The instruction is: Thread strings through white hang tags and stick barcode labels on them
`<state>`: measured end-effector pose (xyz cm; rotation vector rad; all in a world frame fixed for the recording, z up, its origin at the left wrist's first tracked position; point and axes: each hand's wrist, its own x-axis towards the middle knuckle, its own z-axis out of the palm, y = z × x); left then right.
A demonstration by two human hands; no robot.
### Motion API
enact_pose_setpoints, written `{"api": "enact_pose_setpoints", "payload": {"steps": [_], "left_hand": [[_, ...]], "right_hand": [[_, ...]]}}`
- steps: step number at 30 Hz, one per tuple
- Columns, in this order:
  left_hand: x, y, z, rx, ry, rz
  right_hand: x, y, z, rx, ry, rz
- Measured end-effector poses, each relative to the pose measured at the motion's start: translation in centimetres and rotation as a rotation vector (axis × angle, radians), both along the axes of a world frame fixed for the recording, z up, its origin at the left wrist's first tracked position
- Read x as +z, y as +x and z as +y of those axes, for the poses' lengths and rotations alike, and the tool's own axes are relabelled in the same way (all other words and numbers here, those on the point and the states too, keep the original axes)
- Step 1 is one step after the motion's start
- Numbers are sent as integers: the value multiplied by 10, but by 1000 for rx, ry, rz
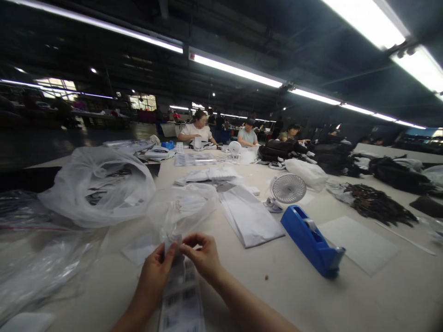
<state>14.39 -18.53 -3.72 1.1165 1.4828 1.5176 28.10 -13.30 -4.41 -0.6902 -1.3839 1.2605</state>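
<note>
A strip of barcode labels runs up the table from the bottom edge of the view, between my two forearms. My left hand pinches the pale upper end of this strip between thumb and fingers. From the other side my right hand closes thumb and forefinger at the same end, touching my left fingertips. Exactly what the right fingertips grip is partly hidden. Just beyond both hands lies a clear plastic bag with white pieces inside.
A blue tape dispenser stands to the right, near a folded white sheet and a small white fan. Left are a large plastic bag and clear bags. Dark straps lie far right. Several people sit across the table.
</note>
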Motion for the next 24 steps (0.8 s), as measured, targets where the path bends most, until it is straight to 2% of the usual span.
{"api": "enact_pose_setpoints", "payload": {"steps": [6, 11, 16, 21, 24], "left_hand": [[6, 3, -1, 14, 28, 32], [12, 9, -5, -94, -52, -168], [18, 14, -6, -74, -119, -382], [24, 16, -8, -111, -149, -423], [25, 15, -9, -117, -148, -388]], "right_hand": [[-2, -3, -1, 6, -32, 84], [2, 1, -1, 17, -52, 132], [6, 3, 0, 73, -154, 226], [5, 4, 4, 124, -287, 319], [4, 5, 6, 142, -289, 328]]}}
